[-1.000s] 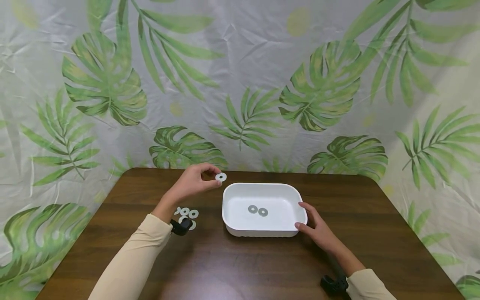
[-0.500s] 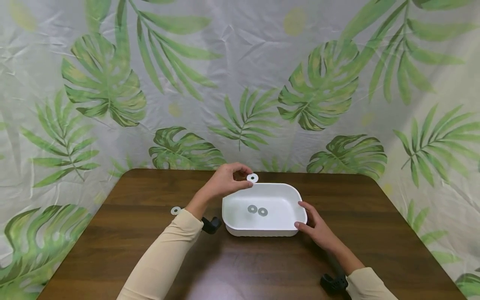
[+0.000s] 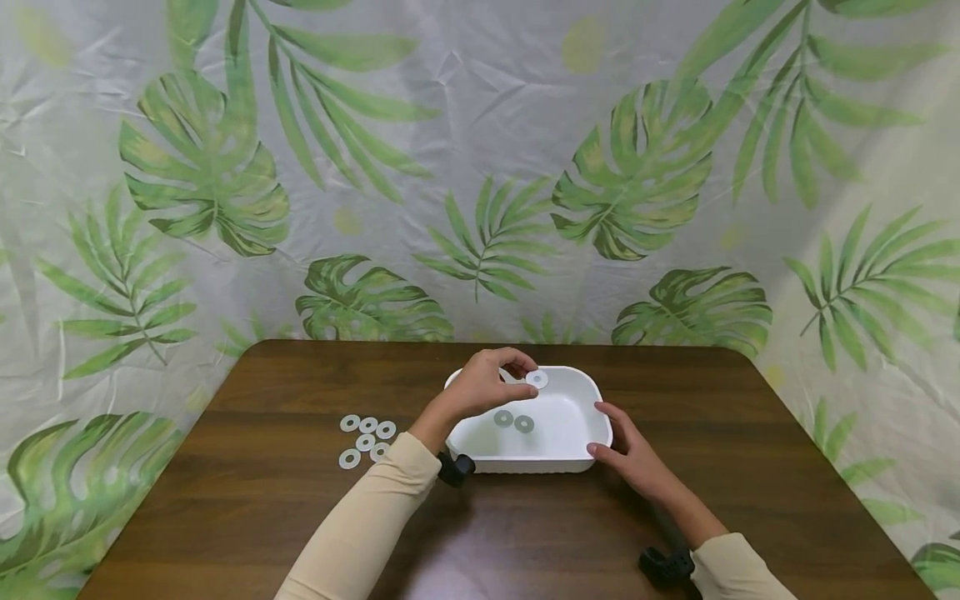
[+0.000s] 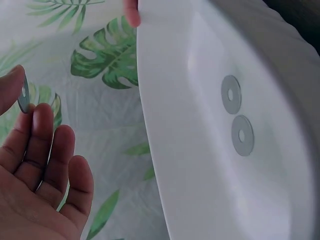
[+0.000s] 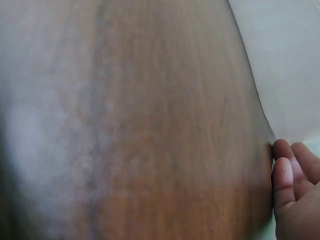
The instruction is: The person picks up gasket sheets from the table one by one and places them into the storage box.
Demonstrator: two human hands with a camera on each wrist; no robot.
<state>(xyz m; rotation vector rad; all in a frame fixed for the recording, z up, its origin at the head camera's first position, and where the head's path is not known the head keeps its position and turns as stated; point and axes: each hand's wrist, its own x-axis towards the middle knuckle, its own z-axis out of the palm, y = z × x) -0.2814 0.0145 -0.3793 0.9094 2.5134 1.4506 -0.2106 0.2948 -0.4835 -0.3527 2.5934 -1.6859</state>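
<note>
My left hand (image 3: 483, 385) pinches a flat metal washer (image 3: 537, 379) between thumb and fingertips, above the far part of a white rectangular tub (image 3: 517, 466). In the left wrist view that washer (image 4: 23, 95) is seen nearly edge-on, while the other fingers of the left hand (image 4: 37, 165) are spread below it. Two washers lie side by side on the tub's floor, a left one (image 3: 503, 418) and a right one (image 3: 524, 424). My right hand (image 3: 637, 454) grips the tub's right end, fingertips and thumb at the rim. Part of the right hand (image 5: 300, 185) shows in the right wrist view.
Several loose washers (image 3: 365, 442) lie on the brown wooden table (image 3: 247, 500) left of the tub, one partly behind the left sleeve (image 3: 375, 517). A leaf-patterned cloth (image 3: 480, 167) hangs behind the table's far edge.
My left hand has carried its washer rightward from beside the tub, then lower over it. The loose washers on the left have come back into sight. The right hand stays at the tub.
</note>
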